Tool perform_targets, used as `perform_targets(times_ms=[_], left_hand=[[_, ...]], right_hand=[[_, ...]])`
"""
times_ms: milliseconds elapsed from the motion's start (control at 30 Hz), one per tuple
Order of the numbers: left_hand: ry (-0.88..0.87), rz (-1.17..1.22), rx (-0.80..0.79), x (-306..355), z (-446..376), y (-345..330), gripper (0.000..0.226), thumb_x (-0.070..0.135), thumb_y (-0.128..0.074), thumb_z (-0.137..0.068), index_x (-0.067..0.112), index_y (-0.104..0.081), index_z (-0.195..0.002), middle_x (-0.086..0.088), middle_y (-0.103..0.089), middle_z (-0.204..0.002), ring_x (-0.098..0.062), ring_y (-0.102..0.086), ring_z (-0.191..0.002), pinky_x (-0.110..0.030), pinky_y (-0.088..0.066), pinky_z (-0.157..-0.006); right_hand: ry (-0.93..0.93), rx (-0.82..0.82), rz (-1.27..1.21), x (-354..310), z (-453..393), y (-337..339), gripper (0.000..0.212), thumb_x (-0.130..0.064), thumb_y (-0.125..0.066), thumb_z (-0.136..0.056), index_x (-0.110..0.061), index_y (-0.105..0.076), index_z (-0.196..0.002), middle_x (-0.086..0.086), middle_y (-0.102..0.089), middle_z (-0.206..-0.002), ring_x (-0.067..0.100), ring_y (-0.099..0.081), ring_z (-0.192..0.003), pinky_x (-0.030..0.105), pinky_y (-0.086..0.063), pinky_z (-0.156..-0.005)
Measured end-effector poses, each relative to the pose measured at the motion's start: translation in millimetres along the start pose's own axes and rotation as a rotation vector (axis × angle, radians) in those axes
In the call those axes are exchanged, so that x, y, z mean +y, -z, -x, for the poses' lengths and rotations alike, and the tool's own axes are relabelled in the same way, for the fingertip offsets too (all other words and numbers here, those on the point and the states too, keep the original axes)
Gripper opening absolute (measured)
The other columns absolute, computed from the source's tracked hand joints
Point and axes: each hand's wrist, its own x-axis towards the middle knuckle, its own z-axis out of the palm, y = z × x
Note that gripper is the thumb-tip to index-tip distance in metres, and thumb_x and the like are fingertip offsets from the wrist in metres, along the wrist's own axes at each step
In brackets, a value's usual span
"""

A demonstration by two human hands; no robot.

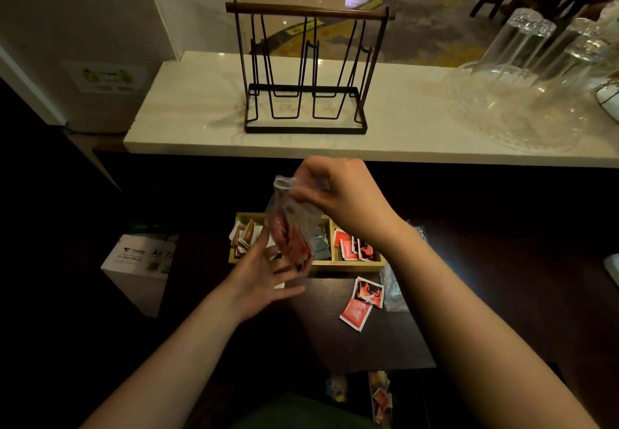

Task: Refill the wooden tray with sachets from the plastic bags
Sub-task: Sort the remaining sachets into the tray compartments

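Observation:
A clear plastic bag [290,227] with red sachets inside hangs above the wooden tray [348,265]. My right hand [338,191] pinches the bag's top edge. Under the bag's bottom end, my left hand [264,278] is spread open, fingers touching it. The tray has three compartments: brown and white sachets [244,237] on the left, grey ones [321,248] in the middle, red ones [353,246] on the right. Two red sachets [363,301] lie loose on the dark table in front of the tray.
Another crumpled plastic bag [393,288] lies right of the loose sachets. A white A4 paper box [140,268] stands at the left. The marble counter [187,100] behind carries a black wire rack [306,73] and upturned glasses [516,60] on a glass tray. More sachets [382,395] lie below the table edge.

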Motion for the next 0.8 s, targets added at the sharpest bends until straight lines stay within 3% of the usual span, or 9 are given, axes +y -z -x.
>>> perform_targets(times_ms=[67, 167, 367, 500, 567, 633, 700, 800], left_hand=[[-0.025, 0.087, -0.058, 1, -3, -2, 0.063, 0.063, -0.046, -0.081, 0.017, -0.058, -0.123, -0.011, -0.067, -0.12, -0.029, -0.063, -0.108, -0.05, -0.05, -0.087], [-0.155, 0.063, 0.085, 6, -8, -4, 0.045, 0.05, -0.043, -0.092, 0.021, -0.059, -0.122, -0.009, -0.068, -0.113, -0.022, -0.066, -0.093, -0.039, -0.052, -0.074], [-0.419, -0.271, 0.35, 24, -5, 0, 0.032, 0.033, -0.043, -0.098, 0.011, -0.064, -0.109, -0.01, -0.073, -0.097, -0.023, -0.07, -0.082, -0.035, -0.056, -0.067], [-0.602, -0.544, 0.489, 36, -7, -3, 0.028, 0.029, -0.044, -0.099, 0.011, -0.064, -0.096, -0.015, -0.071, -0.093, -0.03, -0.071, -0.084, -0.045, -0.056, -0.075], [-0.676, -0.651, 0.531, 42, -7, -5, 0.028, 0.029, -0.044, -0.098, 0.007, -0.061, -0.092, -0.015, -0.07, -0.089, -0.027, -0.071, -0.079, -0.045, -0.058, -0.072], [-0.749, -0.774, 0.56, 46, -7, -8, 0.029, 0.028, -0.045, -0.098, 0.005, -0.057, -0.084, -0.011, -0.068, -0.08, -0.021, -0.069, -0.07, -0.032, -0.056, -0.058], [-0.82, -0.887, 0.589, 49, -5, -14, 0.029, 0.026, -0.046, -0.098, 0.007, -0.053, -0.077, -0.004, -0.062, -0.068, -0.014, -0.064, -0.06, -0.014, -0.044, -0.043], [-0.9, -0.969, 0.589, 51, -5, -22, 0.025, 0.024, -0.048, -0.097, 0.009, -0.053, -0.078, 0.004, -0.056, -0.064, -0.005, -0.058, -0.057, -0.009, -0.04, -0.04]], right_hand=[[-0.037, 0.027, -0.034, 5, 2, 2, 0.016, -0.029, -0.068, -0.083, -0.013, -0.067, -0.088, -0.007, -0.068, -0.079, 0.008, -0.062, -0.074, 0.018, -0.045, -0.065], [-0.08, 0.035, 0.018, 17, 11, 2, 0.016, -0.03, -0.065, -0.085, -0.015, -0.062, -0.089, -0.006, -0.066, -0.08, 0.009, -0.061, -0.073, 0.026, -0.049, -0.064], [-0.209, 0.046, 0.068, 54, 28, 7, 0.019, -0.023, -0.065, -0.086, -0.018, -0.058, -0.103, -0.011, -0.058, -0.083, 0.004, -0.056, -0.072, 0.016, -0.043, -0.062], [-0.256, 0.041, 0.135, 79, 35, 3, 0.021, -0.02, -0.065, -0.085, -0.018, -0.057, -0.104, -0.004, -0.063, -0.085, 0.014, -0.062, -0.076, 0.031, -0.052, -0.066], [-0.261, 0.047, 0.183, 89, 38, -3, 0.016, -0.019, -0.065, -0.085, -0.017, -0.058, -0.099, -0.001, -0.066, -0.083, 0.017, -0.063, -0.075, 0.039, -0.054, -0.067], [-0.283, 0.049, 0.208, 101, 40, -8, 0.012, -0.02, -0.066, -0.084, -0.015, -0.061, -0.093, 0.002, -0.068, -0.081, 0.018, -0.064, -0.075, 0.04, -0.054, -0.068], [-0.31, 0.05, 0.207, 113, 42, -14, 0.01, -0.022, -0.067, -0.084, -0.014, -0.064, -0.089, 0.003, -0.07, -0.08, 0.019, -0.065, -0.076, 0.039, -0.054, -0.069], [-0.345, 0.047, 0.183, 128, 45, -20, 0.006, -0.02, -0.068, -0.084, -0.015, -0.068, -0.088, 0.001, -0.071, -0.083, 0.014, -0.065, -0.078, 0.032, -0.053, -0.069]])
